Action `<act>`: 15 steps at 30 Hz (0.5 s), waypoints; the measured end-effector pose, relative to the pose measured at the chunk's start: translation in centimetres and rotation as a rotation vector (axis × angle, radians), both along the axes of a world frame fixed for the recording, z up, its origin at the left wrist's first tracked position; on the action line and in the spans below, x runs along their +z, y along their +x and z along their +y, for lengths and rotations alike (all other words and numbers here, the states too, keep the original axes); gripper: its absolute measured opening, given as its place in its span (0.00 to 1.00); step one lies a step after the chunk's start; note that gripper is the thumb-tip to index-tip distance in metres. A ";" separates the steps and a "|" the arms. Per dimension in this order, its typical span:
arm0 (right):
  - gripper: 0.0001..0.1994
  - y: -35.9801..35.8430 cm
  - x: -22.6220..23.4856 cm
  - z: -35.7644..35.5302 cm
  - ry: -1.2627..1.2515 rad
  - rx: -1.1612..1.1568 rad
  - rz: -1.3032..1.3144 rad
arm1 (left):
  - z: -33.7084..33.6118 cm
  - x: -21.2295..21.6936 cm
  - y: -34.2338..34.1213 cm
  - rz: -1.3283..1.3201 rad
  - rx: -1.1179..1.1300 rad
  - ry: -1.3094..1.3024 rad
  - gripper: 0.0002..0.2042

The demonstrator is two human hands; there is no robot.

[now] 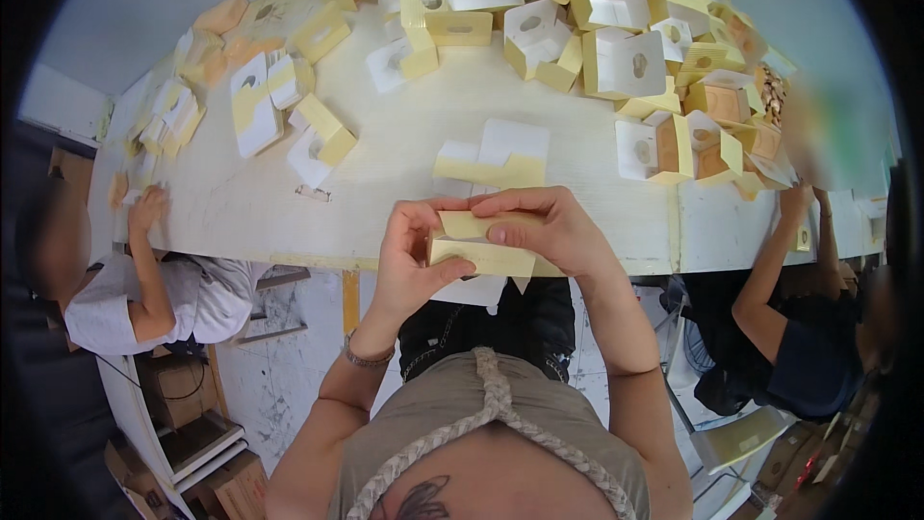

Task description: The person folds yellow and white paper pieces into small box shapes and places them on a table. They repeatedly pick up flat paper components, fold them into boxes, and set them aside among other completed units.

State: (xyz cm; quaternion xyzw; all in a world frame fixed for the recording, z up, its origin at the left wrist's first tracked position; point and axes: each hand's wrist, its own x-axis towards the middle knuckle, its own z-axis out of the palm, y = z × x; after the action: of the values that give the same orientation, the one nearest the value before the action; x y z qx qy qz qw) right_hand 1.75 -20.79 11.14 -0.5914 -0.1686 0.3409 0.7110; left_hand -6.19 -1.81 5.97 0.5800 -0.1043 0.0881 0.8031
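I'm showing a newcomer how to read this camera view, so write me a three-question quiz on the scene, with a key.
1. True or false: both the left hand and the right hand touch the yellow carton.

2. What lies on the table just beyond the two hands?
A) a metal bowl
B) yellow-and-white card
C) a pair of scissors

3. Fill in the blank: the camera wearer has a bracelet on the ___ wrist.

Key:
1. True
2. B
3. left
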 end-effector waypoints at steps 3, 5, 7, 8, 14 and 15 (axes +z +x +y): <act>0.12 -0.5 -0.4 0.2 -0.069 -0.059 0.047 | 0.0 0.6 -0.2 0.037 0.014 -0.012 0.33; 0.12 -0.9 -0.7 0.4 -0.081 -0.092 0.060 | -0.2 1.3 -0.3 0.028 0.027 0.029 0.30; 0.11 -1.5 -1.0 0.7 -0.047 -0.111 0.020 | -0.1 1.2 -0.4 0.029 0.057 0.094 0.26; 0.13 -1.7 -1.3 0.7 -0.038 -0.114 -0.079 | 0.1 1.0 -0.2 0.034 0.074 0.139 0.23; 0.27 -4.8 -3.4 0.6 -0.063 -0.269 -0.553 | 0.7 -0.2 -0.3 0.070 0.174 0.097 0.11; 0.26 -5.0 -4.4 0.5 -0.077 -0.264 -0.621 | 0.8 -0.5 -0.2 0.086 0.183 0.041 0.10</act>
State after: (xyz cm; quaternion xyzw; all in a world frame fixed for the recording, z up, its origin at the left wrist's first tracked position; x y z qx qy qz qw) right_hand -3.28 -20.34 6.78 -0.7101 -0.2860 0.0554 0.6410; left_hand -6.36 -1.05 5.44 0.6065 -0.0179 0.1338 0.7835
